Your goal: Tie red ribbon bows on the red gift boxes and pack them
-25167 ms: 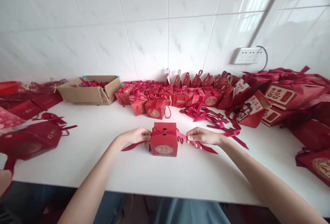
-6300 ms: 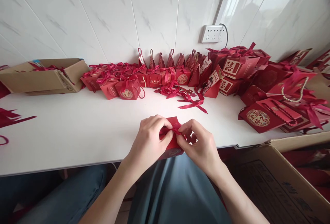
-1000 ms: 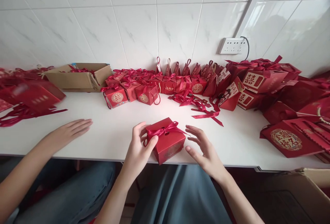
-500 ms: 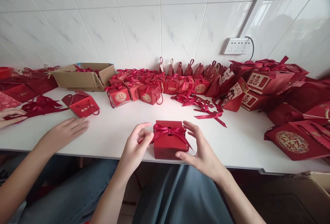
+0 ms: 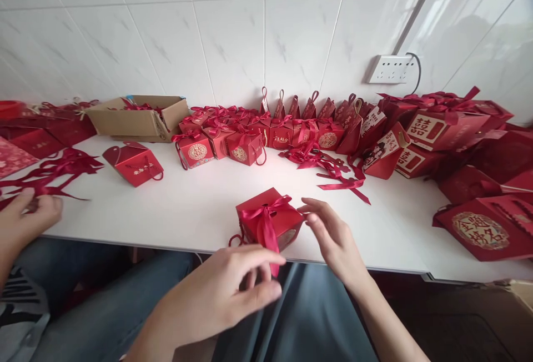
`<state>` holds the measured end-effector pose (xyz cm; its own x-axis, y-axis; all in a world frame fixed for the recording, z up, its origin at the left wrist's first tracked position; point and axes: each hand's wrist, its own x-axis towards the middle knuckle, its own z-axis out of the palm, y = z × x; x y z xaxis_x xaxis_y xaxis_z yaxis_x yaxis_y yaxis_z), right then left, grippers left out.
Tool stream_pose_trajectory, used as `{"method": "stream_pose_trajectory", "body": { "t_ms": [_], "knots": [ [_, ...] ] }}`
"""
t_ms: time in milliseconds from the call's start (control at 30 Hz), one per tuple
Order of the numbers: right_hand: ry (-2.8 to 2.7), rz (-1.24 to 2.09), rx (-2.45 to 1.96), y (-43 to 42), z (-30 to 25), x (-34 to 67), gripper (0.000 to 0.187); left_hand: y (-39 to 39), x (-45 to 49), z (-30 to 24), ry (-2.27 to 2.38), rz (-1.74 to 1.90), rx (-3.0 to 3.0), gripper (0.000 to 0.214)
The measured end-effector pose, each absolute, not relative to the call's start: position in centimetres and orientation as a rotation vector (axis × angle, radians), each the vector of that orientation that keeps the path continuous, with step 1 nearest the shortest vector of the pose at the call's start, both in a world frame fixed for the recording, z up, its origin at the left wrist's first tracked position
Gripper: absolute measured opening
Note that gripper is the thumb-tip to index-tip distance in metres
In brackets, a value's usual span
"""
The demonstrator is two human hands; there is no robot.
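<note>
A small red gift box [image 5: 287,224] with a red ribbon bow [image 5: 263,213] on top sits turned cornerwise at the white table's front edge. My left hand [image 5: 227,295] is below the edge, fingers pinched round the ribbon's hanging tail [image 5: 267,238]. My right hand [image 5: 333,237] hovers at the box's right corner with its fingers apart and curved, fingertips just touching or nearly touching it. A thin cord loop [image 5: 235,240] hangs at the box's left side.
A row of tied red boxes [image 5: 245,140] lines the tiled wall, with loose ribbons [image 5: 333,173], a cardboard box [image 5: 137,117] and larger red boxes [image 5: 483,229] at the right. Another person's hand [image 5: 25,220] handles ribbons at the left, near a red bag [image 5: 133,163].
The box has turned cornerwise. My left hand dropped below the table edge onto the ribbon tail, my right hand came off the top. The other person's hand pulled back left to the ribbons.
</note>
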<state>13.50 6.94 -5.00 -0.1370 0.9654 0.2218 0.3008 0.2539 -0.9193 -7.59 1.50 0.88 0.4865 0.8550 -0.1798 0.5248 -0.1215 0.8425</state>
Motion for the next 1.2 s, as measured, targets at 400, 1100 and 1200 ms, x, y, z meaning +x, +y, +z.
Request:
{"method": "stream_pose_trajectory", "body": {
  "t_ms": [400,1100,1200],
  "knots": [
    [-1.620,1.175,-1.307,8.7,-3.8,13.0,0.040,8.5,-7.5,1.6,1.473,0.712,2.378,0.017],
    [-1.625,1.187,-1.186,6.1,-4.0,13.2,0.030,8.0,-6.0,-1.1,1.573,0.819,2.236,0.012],
    [-1.591,1.250,-1.159,6.1,-4.4,13.6,0.031,8.1,-5.9,-1.2,1.568,0.822,2.218,0.012]
  ]
}}
